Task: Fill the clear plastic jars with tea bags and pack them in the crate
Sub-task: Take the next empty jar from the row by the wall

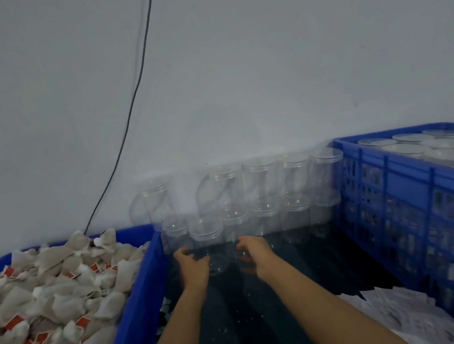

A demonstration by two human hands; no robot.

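Step in hand: fetching empty jar [209, 243] from front row of stack against wall. Left hand [193, 267] and right hand [256, 255] flank it, fingers curled, contact unclear. Tea bags [42, 299] left, crate [417, 203] right. Next: firm two-sided grip, lift without toppling neighbours.

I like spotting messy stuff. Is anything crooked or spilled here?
Yes. In the stack of empty jars by the wall, the top-left jar leans sideways instead of standing straight like its neighbours. A few tea bags seem to have slipped out beside the blue bin. Nothing looks broken.
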